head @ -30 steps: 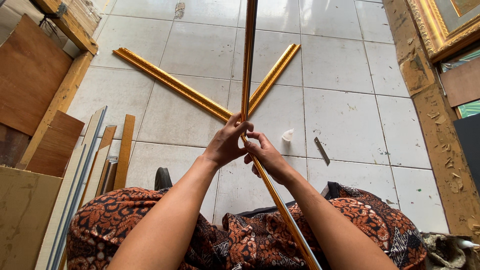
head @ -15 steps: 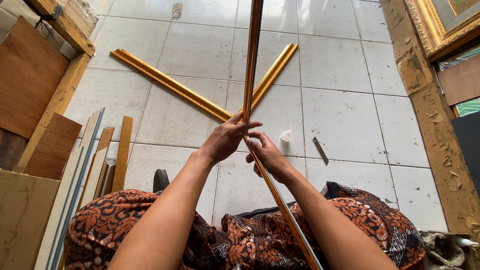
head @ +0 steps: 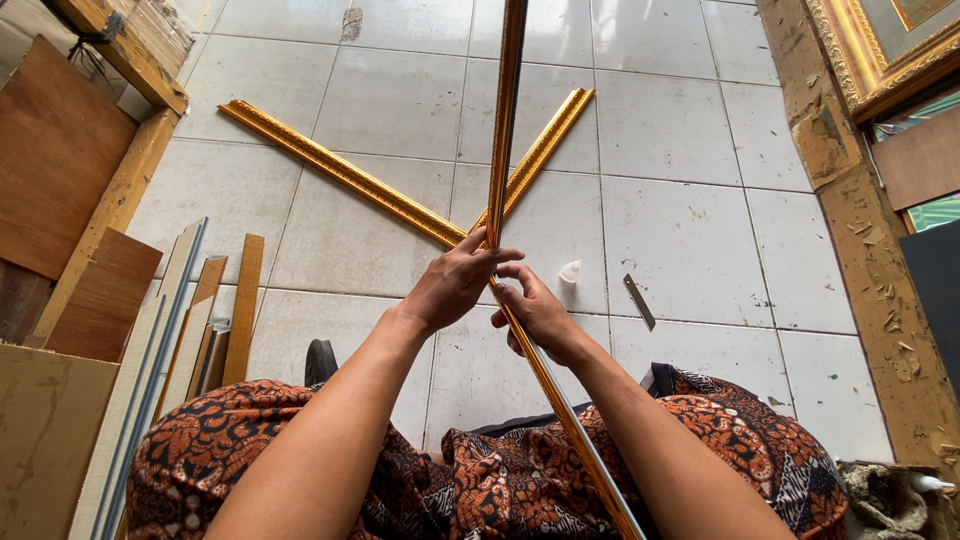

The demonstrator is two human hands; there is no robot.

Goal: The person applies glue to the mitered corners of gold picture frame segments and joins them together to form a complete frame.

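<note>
My left hand (head: pixel 455 285) grips a long gold moulding strip (head: pixel 505 120) that rises away toward the top of the view. My right hand (head: pixel 535 310) holds a second gold strip (head: pixel 575 430) that slants down across my lap. The two strips meet at an angle between my hands, ends touching. Two more gold moulding strips lie on the white tiled floor beyond my hands, a long strip (head: pixel 335 170) and a shorter strip (head: pixel 540 150), crossing in a V shape.
A small white glue bottle (head: pixel 569 272) and a metal blade (head: pixel 640 301) lie on the tiles right of my hands. Wood boards and slats (head: pixel 180 310) lean at the left. A gilt picture frame (head: pixel 865 60) stands at the upper right.
My hands have stayed at the joint of the two strips; the fingers of my left hand have shifted slightly over the meeting point.
</note>
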